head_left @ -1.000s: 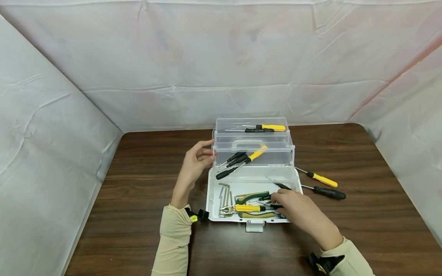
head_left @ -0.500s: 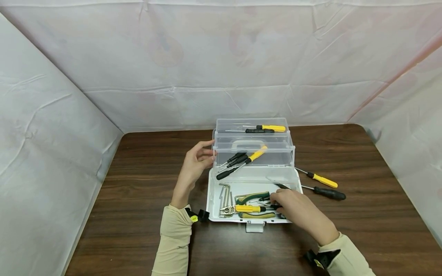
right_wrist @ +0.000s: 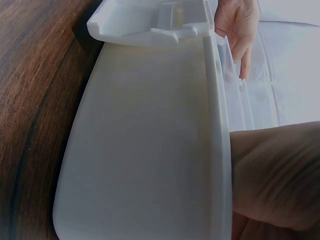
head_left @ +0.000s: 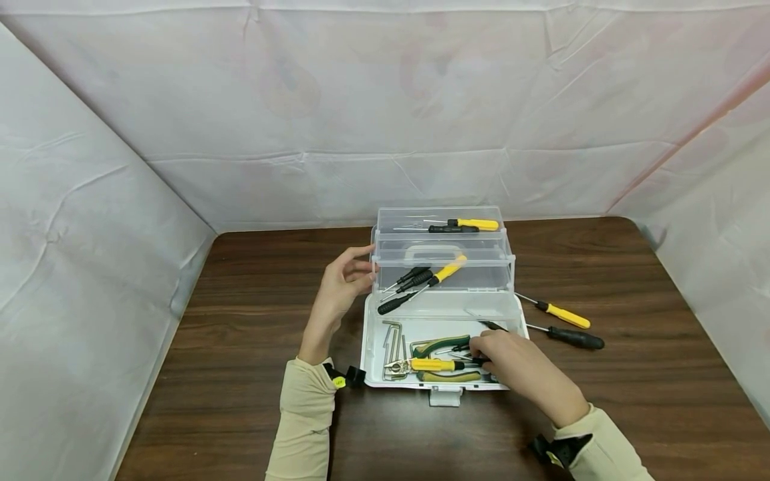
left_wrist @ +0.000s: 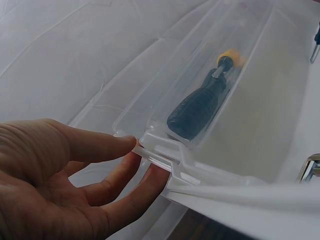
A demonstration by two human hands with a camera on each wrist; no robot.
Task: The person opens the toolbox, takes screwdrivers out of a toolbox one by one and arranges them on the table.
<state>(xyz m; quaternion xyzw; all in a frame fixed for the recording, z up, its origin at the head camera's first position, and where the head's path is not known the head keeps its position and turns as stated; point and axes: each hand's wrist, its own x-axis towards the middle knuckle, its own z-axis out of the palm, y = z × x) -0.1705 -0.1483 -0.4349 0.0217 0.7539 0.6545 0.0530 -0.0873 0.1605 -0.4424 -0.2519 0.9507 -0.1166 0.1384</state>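
Where the left hand (head_left: 341, 284) pinches, the tray (head_left: 486, 276) is clear plastic.

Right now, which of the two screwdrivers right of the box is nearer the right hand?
The black-handled screwdriver; the yellow-handled one lies farther back.

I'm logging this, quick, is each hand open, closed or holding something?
Left hand: pinching the clear tray.
Right hand: in the white toolbox; grip can't be told.
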